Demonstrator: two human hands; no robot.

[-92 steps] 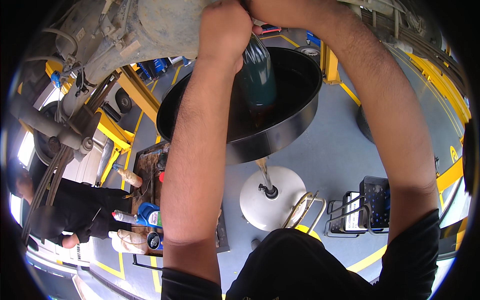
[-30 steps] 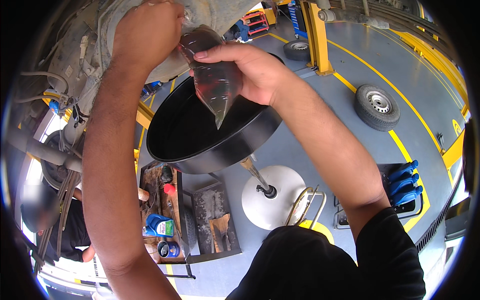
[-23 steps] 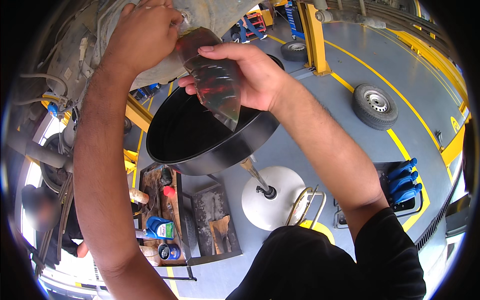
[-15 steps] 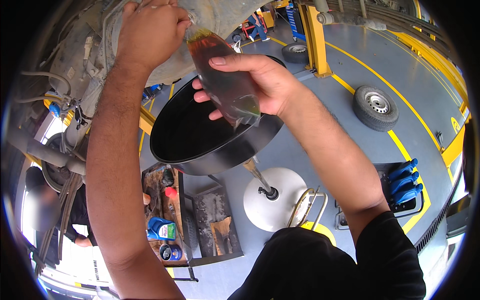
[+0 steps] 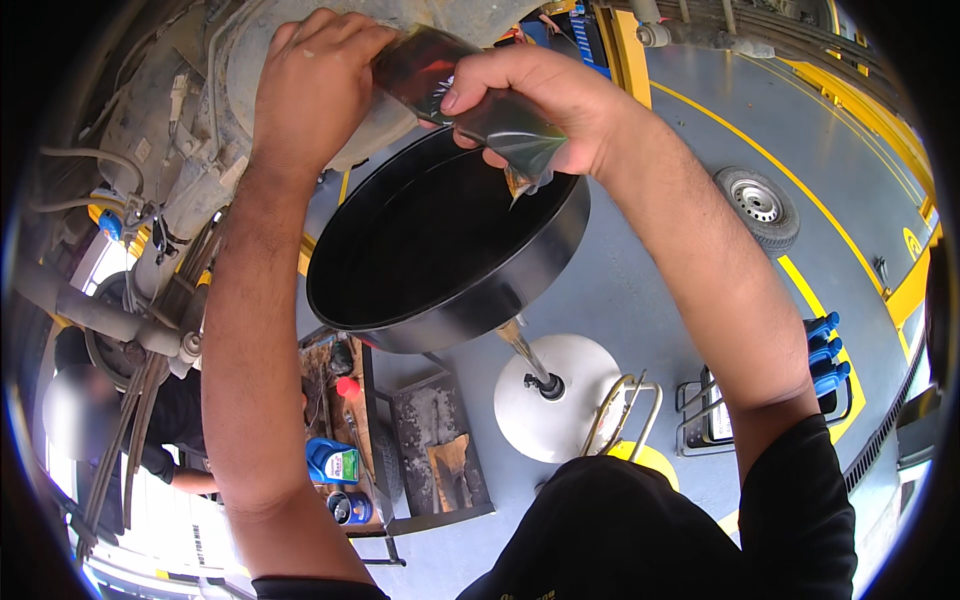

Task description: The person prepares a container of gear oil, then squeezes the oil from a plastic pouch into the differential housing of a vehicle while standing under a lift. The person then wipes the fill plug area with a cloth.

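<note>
A soft clear plastic bag of dark red-brown oil (image 5: 425, 62) is held up near the grimy vehicle underside (image 5: 225, 90). My right hand (image 5: 545, 95) wraps round its lower part, thumb on the near face. Fingers of my left hand (image 5: 315, 80) are closed at the bag's upper end, against the metal; the mouth is hidden behind them. The bag tilts, its greenish bottom corner hanging to the right. Beneath it is a wide black drain pan (image 5: 470, 312), on a stem above a white round tank (image 5: 555, 425).
A tool cart (image 5: 440, 500) at lower left carries a blue jug (image 5: 325, 460) and a can (image 5: 350, 508). A wheel (image 5: 758, 210) and a tray of blue-topped bottles (image 5: 825, 355) are on the right. Another person (image 5: 175, 430) works at far left; a yellow lift post (image 5: 628, 70) stands beyond.
The bag has swung up toward level, its lower end moving up and right with my right hand. My left hand has shifted slightly right and down. The person at left has moved.
</note>
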